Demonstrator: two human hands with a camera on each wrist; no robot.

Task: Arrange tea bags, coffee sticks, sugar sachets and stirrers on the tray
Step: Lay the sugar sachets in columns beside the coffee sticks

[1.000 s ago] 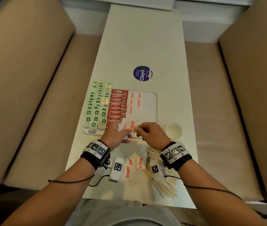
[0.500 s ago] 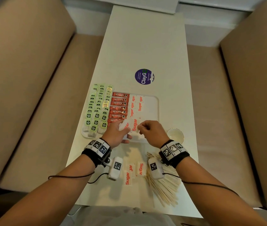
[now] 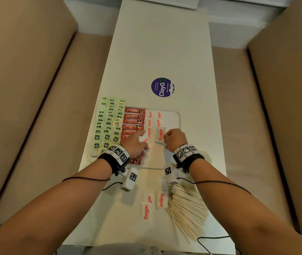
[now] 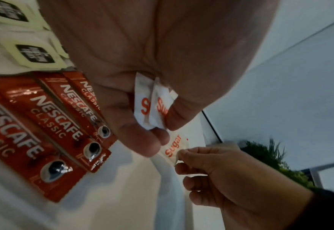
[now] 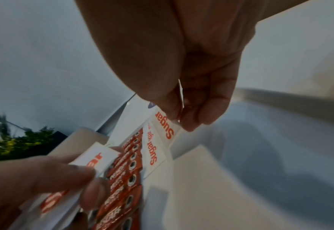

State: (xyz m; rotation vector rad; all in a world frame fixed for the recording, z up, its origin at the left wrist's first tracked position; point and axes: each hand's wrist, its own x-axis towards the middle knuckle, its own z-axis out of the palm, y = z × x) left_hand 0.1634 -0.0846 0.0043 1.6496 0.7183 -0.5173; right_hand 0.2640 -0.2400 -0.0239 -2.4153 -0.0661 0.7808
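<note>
Pinching one sachet (image 3: 160, 134) by its near edge between thumb and fingertips, my right hand (image 3: 175, 139) lowers it onto the tray (image 3: 174, 137), so the printed "Sugar" lines up with the sachets already laid in the two columns beyond it. I hold it at the very edge, which I judge keeps my fingers out of the neighbouring packets as it goes down. My left hand (image 3: 136, 144) is curled round a small stock (image 4: 152, 105) of at least two sachets, gripped between thumb and fingers and kept just beside the drop point over the tray, so the right hand can draw the next one without a long reach. The tray fills in bands from left to right: green tea bags (image 3: 107, 126) overlapped in three columns at the left, some overhanging the far rim; red coffee sticks (image 3: 133, 122) stacked crosswise next to them; laid sugar (image 3: 153, 120) in the third band. The rightmost strip of the tray is bare, presumably reserved for the stirrers (image 3: 187, 208), which lie fanned in a heap on the table (image 3: 165, 52) under my right forearm. Three spare sachets (image 3: 152, 203) lie on the table just left of that heap, not yet arranged.
</note>
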